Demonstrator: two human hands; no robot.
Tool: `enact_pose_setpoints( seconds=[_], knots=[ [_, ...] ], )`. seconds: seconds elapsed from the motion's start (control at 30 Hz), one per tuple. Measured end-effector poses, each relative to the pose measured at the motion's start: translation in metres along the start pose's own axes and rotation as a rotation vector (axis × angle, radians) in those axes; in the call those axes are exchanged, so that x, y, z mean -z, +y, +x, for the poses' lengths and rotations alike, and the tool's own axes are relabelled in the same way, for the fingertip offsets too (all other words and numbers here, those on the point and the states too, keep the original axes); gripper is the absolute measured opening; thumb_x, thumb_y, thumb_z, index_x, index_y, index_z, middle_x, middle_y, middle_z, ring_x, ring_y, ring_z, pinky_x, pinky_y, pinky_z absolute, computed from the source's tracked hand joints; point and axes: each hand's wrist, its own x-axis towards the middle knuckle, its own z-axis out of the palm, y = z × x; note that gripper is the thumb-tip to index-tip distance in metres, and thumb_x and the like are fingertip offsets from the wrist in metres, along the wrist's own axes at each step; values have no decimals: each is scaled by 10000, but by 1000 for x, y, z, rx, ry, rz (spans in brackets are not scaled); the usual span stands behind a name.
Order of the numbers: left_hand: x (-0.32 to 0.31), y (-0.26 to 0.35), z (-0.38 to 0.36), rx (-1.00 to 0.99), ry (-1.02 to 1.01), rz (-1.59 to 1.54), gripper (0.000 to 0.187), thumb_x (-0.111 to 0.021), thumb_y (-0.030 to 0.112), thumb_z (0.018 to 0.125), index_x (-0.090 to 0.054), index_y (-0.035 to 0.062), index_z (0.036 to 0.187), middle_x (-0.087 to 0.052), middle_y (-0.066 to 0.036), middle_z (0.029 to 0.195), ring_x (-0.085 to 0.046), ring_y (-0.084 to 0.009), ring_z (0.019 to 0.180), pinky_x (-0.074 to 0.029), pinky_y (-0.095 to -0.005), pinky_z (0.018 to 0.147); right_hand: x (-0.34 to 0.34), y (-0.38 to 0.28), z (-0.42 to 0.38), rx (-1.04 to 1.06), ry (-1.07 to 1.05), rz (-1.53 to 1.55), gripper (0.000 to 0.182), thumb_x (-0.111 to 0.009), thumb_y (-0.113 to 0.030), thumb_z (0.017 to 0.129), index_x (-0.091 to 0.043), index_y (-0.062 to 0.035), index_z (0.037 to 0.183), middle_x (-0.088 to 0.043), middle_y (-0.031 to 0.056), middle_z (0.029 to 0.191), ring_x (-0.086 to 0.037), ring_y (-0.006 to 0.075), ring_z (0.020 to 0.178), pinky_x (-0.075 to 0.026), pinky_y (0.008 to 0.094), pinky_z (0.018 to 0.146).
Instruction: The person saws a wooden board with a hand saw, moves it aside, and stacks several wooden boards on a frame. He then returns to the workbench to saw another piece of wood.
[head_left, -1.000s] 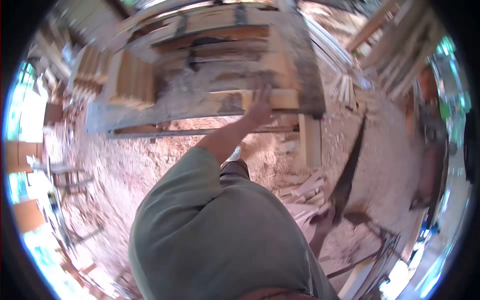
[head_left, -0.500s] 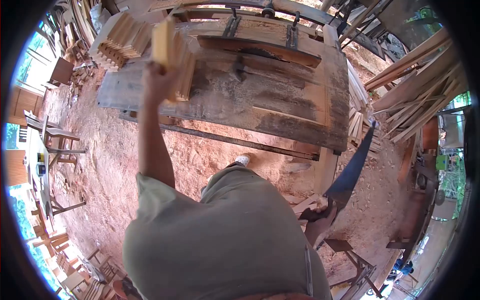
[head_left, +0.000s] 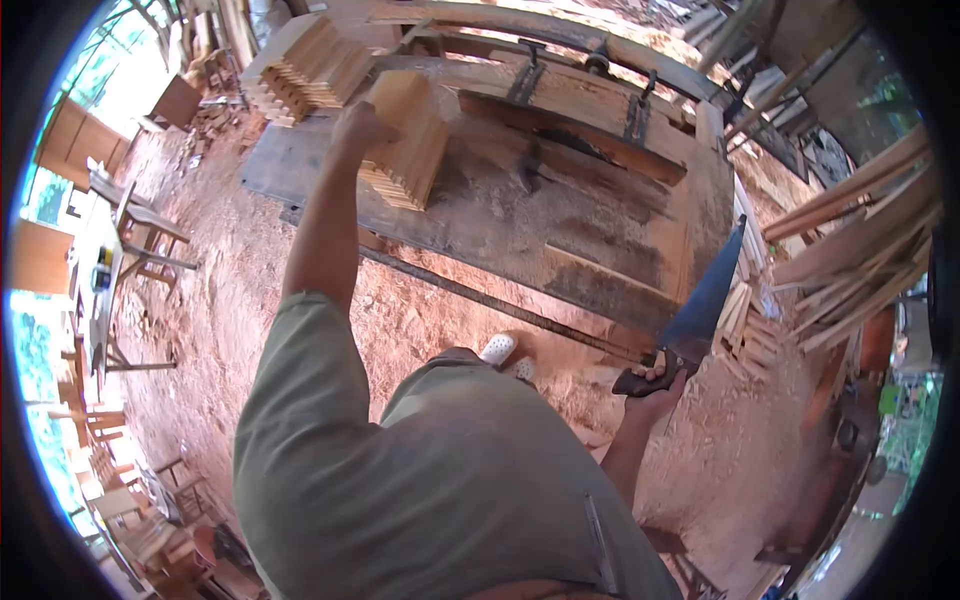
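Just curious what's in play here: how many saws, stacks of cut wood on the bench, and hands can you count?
Saws: 1, in the right hand
Stacks of cut wood: 2
Hands: 2; left hand on the nearer stack
Total: 5
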Motion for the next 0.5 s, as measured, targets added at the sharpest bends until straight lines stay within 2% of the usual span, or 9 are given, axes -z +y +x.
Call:
enact_pose_setpoints(
  seconds=[0.03, 0.17, 0.27, 0.33, 0.37, 0.43, 0.47, 0.5],
  knots=[
    [2, 0, 1, -5, -60, 7, 726, -840, 507, 558, -705, -8, 1052, -673, -198, 1146, -640, -309, 1085, -496, -390, 933, -2, 3, 13, -18, -20, 5, 302, -477, -433, 1000, -528, -137, 967, -510, -2, 675, -490, 144, 561, -459, 337, 582],
    [-3, 1, 9, -8, 57, -22, 697, -842, 469, 559, -705, -3, 1054, -680, -201, 1126, -645, -304, 1077, -504, -389, 918, -6, 21, 48, -10, -122, 60, 349, -451, -446, 1003, -527, -110, 948, -516, 15, 708, -498, 162, 576, -468, 361, 581],
    [-2, 1, 15, 70, -94, -45, 699, -865, 441, 537, -710, 23, 1076, -687, -187, 1115, -646, -304, 1076, -506, -385, 918, -16, 30, 53, -64, -97, 124, 412, -456, -481, 986, -524, -79, 923, -518, 21, 721, -506, 166, 584, -479, 363, 582],
    [-4, 4, 12, 31, -60, 9, 714, -855, 473, 547, -708, 15, 1075, -688, -184, 1116, -649, -304, 1070, -506, -386, 915, -13, 42, 61, -10, -55, 61, 461, -400, -528, 994, -537, -89, 962, -529, 38, 722, -527, 207, 659, -491, 417, 655],
    [-6, 3, 8, -2, -46, 69, 730, -845, 504, 557, -706, 8, 1075, -688, -181, 1118, -651, -303, 1063, -507, -386, 913, -8, 47, 64, -10, -77, 61, 461, -400, -528, 994, -537, -89, 962, -529, 38, 722, -527, 207, 659, -491, 417, 655],
    [1, 6, 0, -27, -47, 24, 748, -810, 549, 598, -696, 7, 1101, -681, -190, 1127, -649, -315, 1056, -508, -380, 911, 14, 53, 79, -90, -672, -7, 469, -393, -517, 993, -555, -83, 1065, -579, 69, 811, -563, 229, 719, -514, 428, 677],
    [6, 6, -4, -71, -62, -14, 770, -775, 595, 640, -686, 5, 1127, -674, -200, 1137, -646, -326, 1049, -508, -374, 909, 12, 56, 78, -94, -691, -25, 469, -393, -517, 993, -555, -83, 1065, -579, 69, 811, -563, 229, 719, -514, 428, 677],
    [14, 5, -7, -53, -61, -31, 770, -775, 595, 640, -686, 5, 1127, -674, -200, 1137, -646, -326, 1049, -508, -374, 909, 9, 59, 75, -119, -378, -40, 454, -440, -515, 975, -567, -90, 1073, -603, 79, 839, -597, 264, 737, -525, 427, 673]
  ],
)
